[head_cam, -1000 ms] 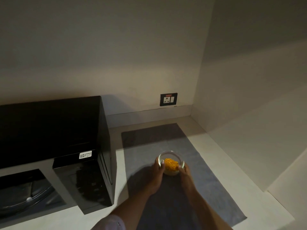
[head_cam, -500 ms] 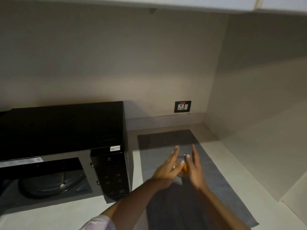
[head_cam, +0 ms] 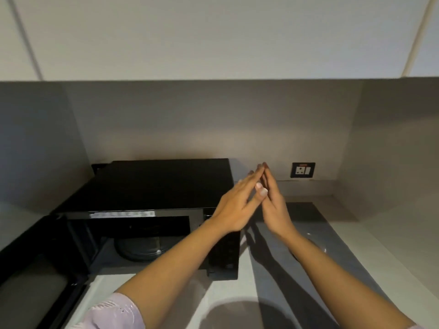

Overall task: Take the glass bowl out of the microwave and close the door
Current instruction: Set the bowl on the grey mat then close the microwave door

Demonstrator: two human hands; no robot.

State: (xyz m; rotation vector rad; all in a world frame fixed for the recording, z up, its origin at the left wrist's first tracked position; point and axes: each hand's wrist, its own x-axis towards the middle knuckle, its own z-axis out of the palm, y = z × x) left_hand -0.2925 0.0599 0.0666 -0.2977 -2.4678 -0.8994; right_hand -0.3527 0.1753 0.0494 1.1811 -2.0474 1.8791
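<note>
The black microwave (head_cam: 166,186) stands on the counter with its door (head_cam: 35,269) swung open to the left. Its cavity shows only the glass turntable (head_cam: 140,248). Right of it lies a grey mat (head_cam: 308,214). On the mat, a faint curved glass rim of the bowl (head_cam: 317,243) shows beside my right forearm, and the arm hides the remainder. My left hand (head_cam: 237,205) and my right hand (head_cam: 273,205) are raised above the mat. Both are flat with fingers stretched, fingertips almost meeting, and hold nothing.
A wall socket (head_cam: 302,170) sits on the back wall right of the microwave. White upper cabinets (head_cam: 213,36) hang overhead. A side wall closes the counter on the right. The pale countertop (head_cam: 213,293) runs along the front.
My hands have let go of the bowl on the mat and risen with fingers spread. The view has tilted up and left, bringing the open microwave and cabinets into sight.
</note>
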